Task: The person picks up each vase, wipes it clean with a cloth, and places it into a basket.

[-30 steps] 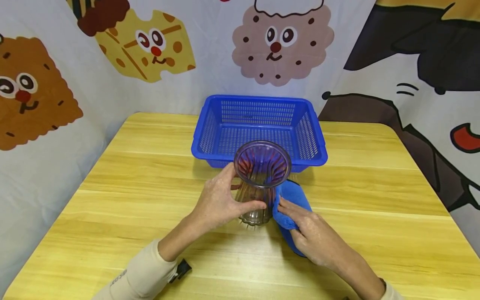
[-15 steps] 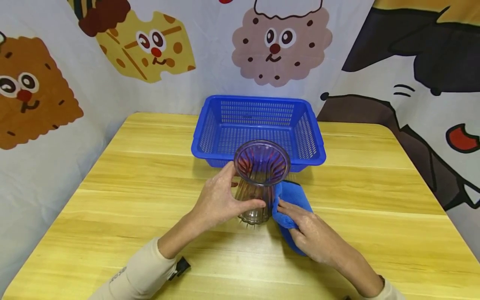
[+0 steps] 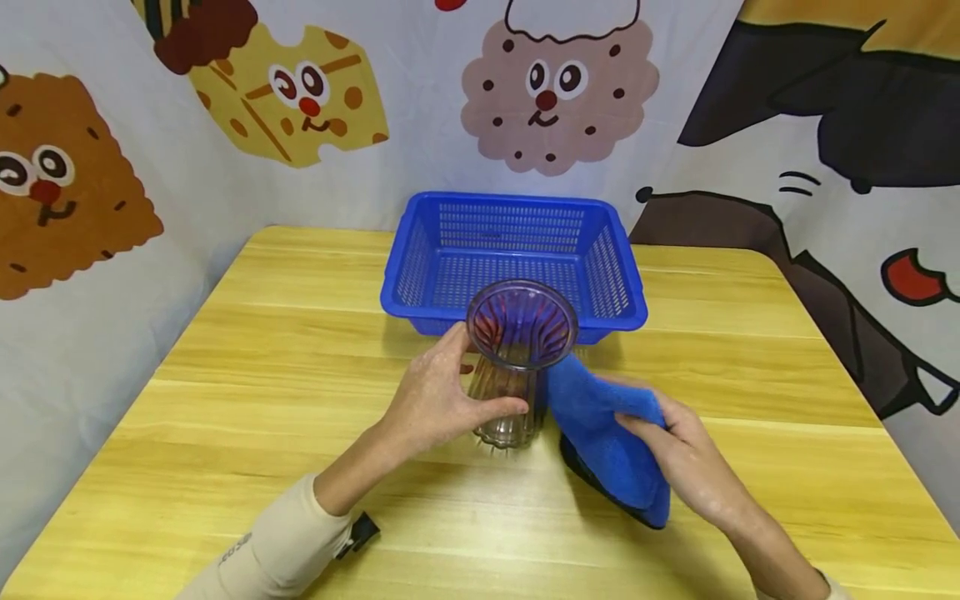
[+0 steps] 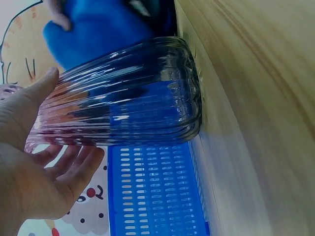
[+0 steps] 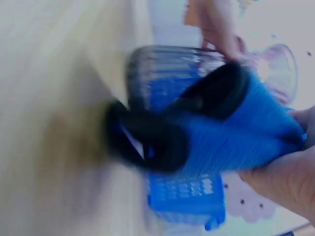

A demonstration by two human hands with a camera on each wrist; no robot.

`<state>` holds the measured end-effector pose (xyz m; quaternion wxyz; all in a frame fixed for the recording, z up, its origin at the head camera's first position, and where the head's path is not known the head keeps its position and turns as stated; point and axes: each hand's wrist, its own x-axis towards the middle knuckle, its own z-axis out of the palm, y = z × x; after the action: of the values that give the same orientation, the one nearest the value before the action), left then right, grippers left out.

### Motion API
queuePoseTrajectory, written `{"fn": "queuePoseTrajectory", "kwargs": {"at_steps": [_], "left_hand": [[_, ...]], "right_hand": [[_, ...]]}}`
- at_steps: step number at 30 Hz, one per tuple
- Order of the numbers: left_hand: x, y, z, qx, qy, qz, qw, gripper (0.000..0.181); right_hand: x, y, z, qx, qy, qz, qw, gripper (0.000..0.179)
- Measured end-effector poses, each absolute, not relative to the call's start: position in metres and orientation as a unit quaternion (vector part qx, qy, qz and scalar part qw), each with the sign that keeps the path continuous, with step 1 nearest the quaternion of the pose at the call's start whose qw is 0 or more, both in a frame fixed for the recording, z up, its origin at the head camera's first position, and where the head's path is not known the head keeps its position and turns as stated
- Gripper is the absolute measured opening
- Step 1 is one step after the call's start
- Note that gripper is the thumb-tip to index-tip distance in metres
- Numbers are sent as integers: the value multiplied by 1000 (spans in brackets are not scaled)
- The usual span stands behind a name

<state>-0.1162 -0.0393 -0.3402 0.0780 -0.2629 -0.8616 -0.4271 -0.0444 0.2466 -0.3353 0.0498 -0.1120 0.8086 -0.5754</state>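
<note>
A ribbed clear glass vase (image 3: 508, 382) with a flared, purplish rim stands upright at the middle of the table. My left hand (image 3: 435, 398) grips its body from the left, thumb across the near side. The fingers behind the glass show in the left wrist view, under the vase (image 4: 128, 103). To the right, my right hand (image 3: 693, 462) pinches a blue cloth (image 3: 611, 442) with black edging, which hangs in folds beside the vase. In the right wrist view the cloth (image 5: 231, 142) is blurred and covers part of the vase.
Just behind the vase, a blue perforated plastic basket (image 3: 513, 198) sits on the wooden table (image 3: 247, 400). A cartoon-printed sheet (image 3: 420, 100) hangs around the back and sides of the table.
My right hand has drawn back to the right and turned, and the cloth has spread out and swung with it. The left hand and vase hold nearly the same place.
</note>
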Motion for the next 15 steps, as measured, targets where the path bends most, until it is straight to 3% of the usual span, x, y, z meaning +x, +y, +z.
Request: {"fn": "queuePoseTrajectory", "kwargs": {"at_steps": [5, 8, 11, 15], "left_hand": [[-116, -41, -341, -255, -866, -422, 79, 93], [-115, -41, -342, -251, -873, -410, 86, 92], [-115, -41, -342, -253, -875, -404, 89, 92], [-116, -41, -343, -260, -869, -412, 88, 91]], "right_hand": [[-60, 285, -336, -56, 656, -740, 136, 30], [-74, 308, -347, -16, 621, -761, 189, 24], [-85, 321, -360, 19, 672, -715, 193, 35], [-94, 332, -374, 52, 778, -607, 155, 57]]}}
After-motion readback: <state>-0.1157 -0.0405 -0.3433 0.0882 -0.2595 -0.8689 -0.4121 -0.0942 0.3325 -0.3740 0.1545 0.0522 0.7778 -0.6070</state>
